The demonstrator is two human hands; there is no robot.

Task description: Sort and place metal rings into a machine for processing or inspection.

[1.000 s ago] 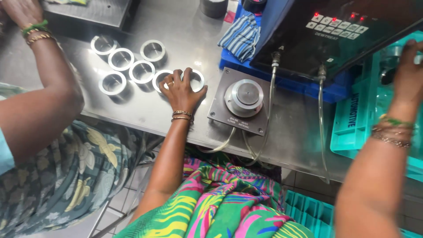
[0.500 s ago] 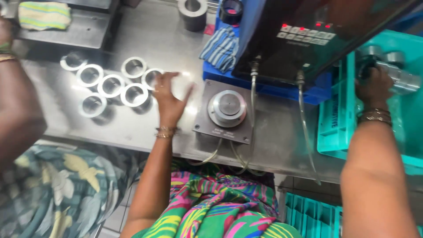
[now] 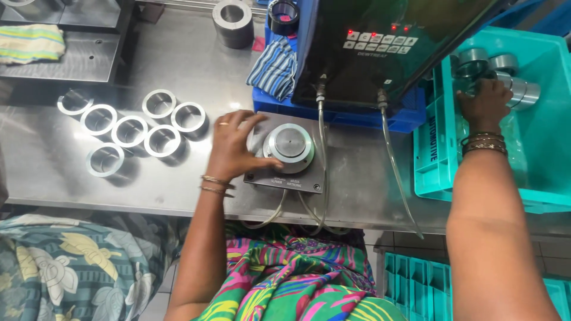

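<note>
Your left hand rests open beside the round gauge fixture, steadying it, while your right hand looks closed on a metal ring in the teal crate.

Bright, even overhead light; soft glare streaks the brushed steel table left of the round grey metal fixture. Short shadows hug things, focus sharp, corners slightly bent.

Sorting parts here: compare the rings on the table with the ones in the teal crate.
The rings on the table stand apart, open ends up, untouched; the rings in the teal crate are piled on their sides, with the right hand on them. The table rings look shorter, the crate ones longer. Both are shiny metal.
</note>
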